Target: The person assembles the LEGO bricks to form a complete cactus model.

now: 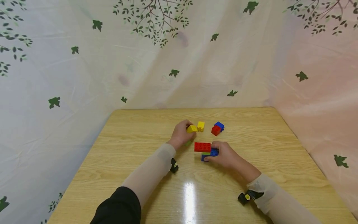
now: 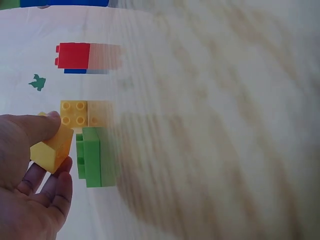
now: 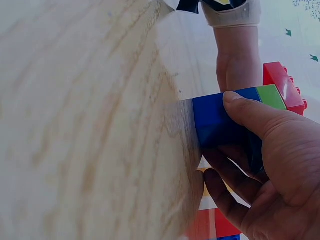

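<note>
On the bench (image 1: 151, 124), a block stack (image 1: 206, 153), its red top brick (image 1: 202, 147) lying lengthwise left to right, is gripped by the right hand's (image 1: 227, 155) fingers; beyond it, slightly left, a yellow block (image 1: 191, 128) is pinched by the left hand's (image 1: 180, 134) fingers.

Yellow (image 1: 200, 126), red (image 1: 202, 147), green bricks (image 2: 92, 157) (two each)

The pale-sleeved left arm (image 1: 152, 172) and pale-sleeved right arm (image 1: 282, 199) reach up from the bottom edge. Near the middle, the bare left hand (image 1: 181, 134) pinches. The bare right hand (image 1: 227, 154) grips, lower and farther right.
</note>
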The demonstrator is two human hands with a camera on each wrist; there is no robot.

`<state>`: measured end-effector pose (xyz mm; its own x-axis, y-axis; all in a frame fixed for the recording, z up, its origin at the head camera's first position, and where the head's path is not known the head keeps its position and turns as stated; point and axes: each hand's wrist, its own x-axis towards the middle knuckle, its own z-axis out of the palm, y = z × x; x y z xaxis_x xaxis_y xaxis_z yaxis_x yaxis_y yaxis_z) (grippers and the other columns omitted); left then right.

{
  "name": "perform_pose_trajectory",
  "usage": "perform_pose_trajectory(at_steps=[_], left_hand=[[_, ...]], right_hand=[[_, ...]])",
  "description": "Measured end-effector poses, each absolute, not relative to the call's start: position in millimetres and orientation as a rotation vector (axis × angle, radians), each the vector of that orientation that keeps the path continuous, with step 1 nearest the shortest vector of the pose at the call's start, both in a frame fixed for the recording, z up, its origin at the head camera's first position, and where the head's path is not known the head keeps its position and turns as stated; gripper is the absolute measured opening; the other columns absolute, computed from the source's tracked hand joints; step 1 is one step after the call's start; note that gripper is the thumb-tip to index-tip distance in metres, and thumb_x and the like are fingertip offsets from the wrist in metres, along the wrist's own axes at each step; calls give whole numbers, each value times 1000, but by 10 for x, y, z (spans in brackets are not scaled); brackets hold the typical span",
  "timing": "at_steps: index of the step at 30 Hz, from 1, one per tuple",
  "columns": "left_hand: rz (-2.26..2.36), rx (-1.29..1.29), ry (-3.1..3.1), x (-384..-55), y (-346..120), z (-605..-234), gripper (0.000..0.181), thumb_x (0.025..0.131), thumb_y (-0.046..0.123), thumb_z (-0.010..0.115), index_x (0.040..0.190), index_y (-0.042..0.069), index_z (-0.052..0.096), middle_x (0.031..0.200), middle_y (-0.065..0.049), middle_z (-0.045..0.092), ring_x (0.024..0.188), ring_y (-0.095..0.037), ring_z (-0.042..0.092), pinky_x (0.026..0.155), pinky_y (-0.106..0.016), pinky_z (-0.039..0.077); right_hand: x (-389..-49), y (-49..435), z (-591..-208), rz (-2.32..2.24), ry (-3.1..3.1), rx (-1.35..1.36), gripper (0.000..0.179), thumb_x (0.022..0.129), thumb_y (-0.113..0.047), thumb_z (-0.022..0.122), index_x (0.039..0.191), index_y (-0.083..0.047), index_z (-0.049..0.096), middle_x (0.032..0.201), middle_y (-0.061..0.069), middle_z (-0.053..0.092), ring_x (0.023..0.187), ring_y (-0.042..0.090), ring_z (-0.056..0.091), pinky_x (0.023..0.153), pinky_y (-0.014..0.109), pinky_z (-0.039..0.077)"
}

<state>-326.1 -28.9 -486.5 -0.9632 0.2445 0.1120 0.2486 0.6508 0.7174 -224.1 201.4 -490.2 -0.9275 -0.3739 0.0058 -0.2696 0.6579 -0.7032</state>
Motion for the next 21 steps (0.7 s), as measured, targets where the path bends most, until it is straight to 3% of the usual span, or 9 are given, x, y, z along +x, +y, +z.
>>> perform_pose_trajectory(at_steps=[21], left_hand=[[-1350,-576,-2635,-3066,-517,-4670,38,94,29,82,126,16,65,112,2,68,103,-17,63,93,-34,56]], right_hand=[[-2224,1998,-4882,-1121,2726,-532,37,83,-39,91,108,-18,75,94,-5,64,84,17,57,74,31,52]])
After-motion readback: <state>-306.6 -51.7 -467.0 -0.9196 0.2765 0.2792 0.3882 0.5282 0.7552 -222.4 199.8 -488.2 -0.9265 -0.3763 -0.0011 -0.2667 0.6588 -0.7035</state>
